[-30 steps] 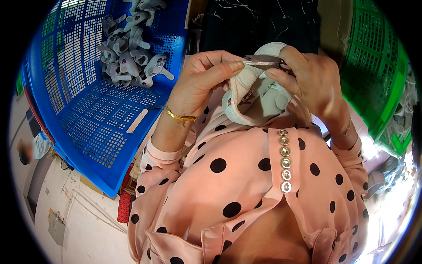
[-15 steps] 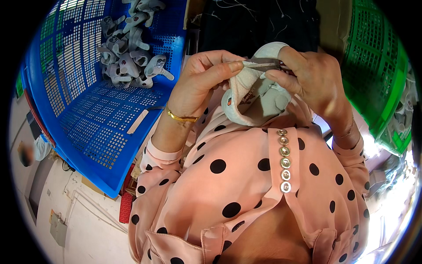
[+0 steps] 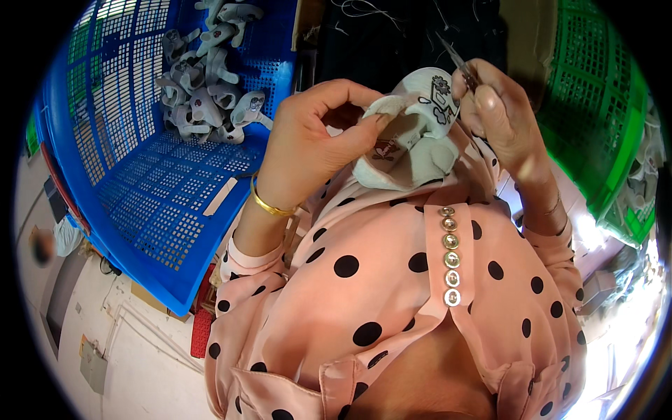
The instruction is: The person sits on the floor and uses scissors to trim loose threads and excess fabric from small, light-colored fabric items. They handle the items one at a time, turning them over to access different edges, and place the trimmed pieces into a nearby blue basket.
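My left hand (image 3: 311, 136), with a gold bangle at the wrist, pinches the edge of a small pale fabric shoe upper (image 3: 432, 162) between thumb and fingers. The upper hangs open in front of my chest, its hollow inside facing up, with a dark printed design on its far flap. To the right of it, my right hand (image 3: 505, 119) is closed around small thread snips (image 3: 458, 59). Their pointed blades stick out toward the upper left, apart from the upper. The handle is mostly hidden in my fist.
On the left a blue perforated plastic basket (image 3: 126, 183) holds a pile of similar grey shoe uppers (image 3: 203, 105) at its far end. A green perforated basket (image 3: 591, 105) stands at the right. Loose thread ends (image 3: 364, 10) lie on dark cloth ahead.
The snips have left the upper's edge, and my right hand has moved right, turning the blades upward. My left hand still pinches the upper, whose printed flap now shows.
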Demonstrator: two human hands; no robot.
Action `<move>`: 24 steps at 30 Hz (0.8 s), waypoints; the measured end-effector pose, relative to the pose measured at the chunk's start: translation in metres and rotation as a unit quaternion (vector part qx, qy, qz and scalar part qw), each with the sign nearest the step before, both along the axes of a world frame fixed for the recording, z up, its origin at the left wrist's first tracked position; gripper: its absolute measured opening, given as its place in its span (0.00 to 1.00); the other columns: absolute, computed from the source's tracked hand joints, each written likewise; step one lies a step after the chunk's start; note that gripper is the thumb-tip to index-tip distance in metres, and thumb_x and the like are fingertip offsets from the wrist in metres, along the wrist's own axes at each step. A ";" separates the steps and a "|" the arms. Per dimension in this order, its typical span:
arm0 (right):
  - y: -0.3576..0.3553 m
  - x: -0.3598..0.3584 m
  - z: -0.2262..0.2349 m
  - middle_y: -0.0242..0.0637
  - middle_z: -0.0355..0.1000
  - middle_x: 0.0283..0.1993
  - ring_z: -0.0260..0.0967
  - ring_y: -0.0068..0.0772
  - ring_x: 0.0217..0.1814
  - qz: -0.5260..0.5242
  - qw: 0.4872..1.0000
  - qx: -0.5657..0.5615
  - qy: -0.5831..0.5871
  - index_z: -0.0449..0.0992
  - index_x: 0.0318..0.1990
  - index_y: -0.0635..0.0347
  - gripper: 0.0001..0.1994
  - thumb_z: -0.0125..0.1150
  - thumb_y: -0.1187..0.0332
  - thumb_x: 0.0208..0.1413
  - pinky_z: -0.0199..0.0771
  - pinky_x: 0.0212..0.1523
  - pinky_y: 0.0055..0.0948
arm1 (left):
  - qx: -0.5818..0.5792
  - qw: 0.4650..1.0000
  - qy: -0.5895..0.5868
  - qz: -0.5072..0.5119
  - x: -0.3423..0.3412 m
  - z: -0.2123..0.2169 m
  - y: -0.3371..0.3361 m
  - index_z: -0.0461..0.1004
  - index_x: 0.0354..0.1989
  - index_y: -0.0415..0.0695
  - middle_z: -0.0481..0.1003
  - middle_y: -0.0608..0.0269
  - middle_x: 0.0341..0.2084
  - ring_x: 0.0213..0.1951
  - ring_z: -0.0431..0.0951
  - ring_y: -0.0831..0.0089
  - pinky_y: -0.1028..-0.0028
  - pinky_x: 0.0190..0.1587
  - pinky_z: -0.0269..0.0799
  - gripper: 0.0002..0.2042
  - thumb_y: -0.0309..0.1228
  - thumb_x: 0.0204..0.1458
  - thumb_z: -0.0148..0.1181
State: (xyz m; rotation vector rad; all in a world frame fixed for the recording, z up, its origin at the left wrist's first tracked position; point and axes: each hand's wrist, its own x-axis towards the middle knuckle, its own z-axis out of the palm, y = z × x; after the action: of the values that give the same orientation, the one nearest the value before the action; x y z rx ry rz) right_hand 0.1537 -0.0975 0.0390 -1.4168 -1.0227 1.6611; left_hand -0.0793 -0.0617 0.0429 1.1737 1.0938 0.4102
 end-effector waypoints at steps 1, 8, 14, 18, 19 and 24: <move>0.000 0.002 0.000 0.25 0.62 0.22 0.56 0.12 0.22 0.021 1.000 -0.006 -0.016 0.72 0.34 0.65 0.22 0.56 0.50 0.61 0.58 0.22 0.17 | 0.054 0.997 0.050 -0.009 0.002 0.004 0.001 0.78 0.38 0.36 0.79 0.62 0.33 0.32 0.77 0.79 0.82 0.36 0.72 0.08 0.20 0.48 0.64; -0.010 -0.020 0.005 0.26 0.63 0.22 0.60 0.11 0.22 -0.066 0.979 -0.168 0.090 0.72 0.39 0.67 0.15 0.61 0.60 0.59 0.64 0.23 0.15 | 0.641 0.760 0.066 -0.078 0.017 -0.010 0.000 0.80 0.33 0.39 0.78 0.60 0.29 0.30 0.76 0.68 0.77 0.29 0.72 0.13 0.19 0.35 0.70; -0.017 -0.017 -0.008 0.26 0.65 0.24 0.62 0.13 0.23 -0.059 0.978 -0.149 0.133 0.71 0.39 0.67 0.08 0.58 0.70 0.59 0.69 0.25 0.18 | 0.638 0.762 0.080 -0.079 0.014 -0.024 -0.017 0.80 0.34 0.42 0.77 0.62 0.33 0.35 0.76 0.66 0.73 0.33 0.73 0.16 0.21 0.32 0.72; -0.020 -0.020 -0.013 0.25 0.65 0.24 0.61 0.13 0.23 -0.096 0.976 -0.141 0.133 0.71 0.38 0.66 0.06 0.57 0.71 0.59 0.69 0.28 0.19 | 0.652 0.746 0.132 -0.015 0.007 -0.045 -0.015 0.77 0.33 0.45 0.76 0.64 0.31 0.33 0.75 0.65 0.71 0.34 0.71 0.12 0.28 0.36 0.68; -0.021 -0.020 -0.012 0.26 0.65 0.24 0.61 0.13 0.23 -0.093 0.976 -0.147 0.131 0.71 0.38 0.66 0.07 0.58 0.71 0.59 0.69 0.28 0.19 | 0.651 0.745 0.144 0.001 0.006 -0.050 -0.014 0.77 0.33 0.47 0.76 0.66 0.31 0.33 0.74 0.67 0.72 0.34 0.68 0.14 0.28 0.34 0.69; -0.022 -0.015 -0.022 0.30 0.66 0.24 0.62 0.13 0.25 -0.048 0.995 -0.014 -0.087 0.71 0.41 0.66 0.11 0.62 0.69 0.55 0.70 0.28 0.20 | 0.656 0.744 0.122 0.028 0.009 -0.049 -0.006 0.77 0.34 0.47 0.76 0.66 0.30 0.32 0.74 0.67 0.73 0.32 0.67 0.14 0.24 0.35 0.69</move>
State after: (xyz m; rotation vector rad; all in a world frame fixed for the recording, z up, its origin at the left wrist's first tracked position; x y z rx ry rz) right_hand 0.1385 -0.1192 0.0166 -1.6261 -1.0130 1.5099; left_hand -0.0700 -0.0681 -0.0057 2.4906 1.0057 1.2159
